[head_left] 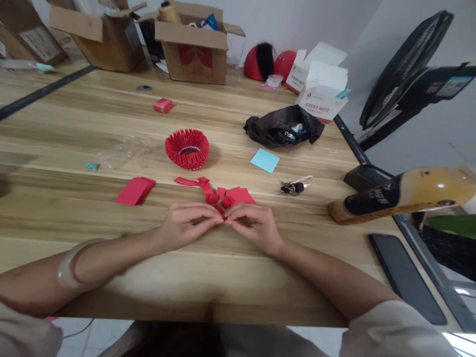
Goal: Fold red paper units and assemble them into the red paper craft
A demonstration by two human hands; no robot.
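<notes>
My left hand (189, 224) and my right hand (255, 225) meet above the table, thumbs and fingers pinched on a small red paper piece (224, 218) between them. Most of that piece is hidden by the fingertips. Just beyond the hands lie folded red paper pieces (210, 192) and flat red sheets (240, 195). A stack of red paper (135, 191) rests to the left. Farther back stands a round red bowl made of folded paper (187, 149), with blue inside.
Blue paper (265, 160), a black bag (284, 126) and small clippers (295, 186) lie beyond my right hand. A bottle (401, 193) and a phone (405, 277) are at the right. Cardboard boxes (195, 57) line the back.
</notes>
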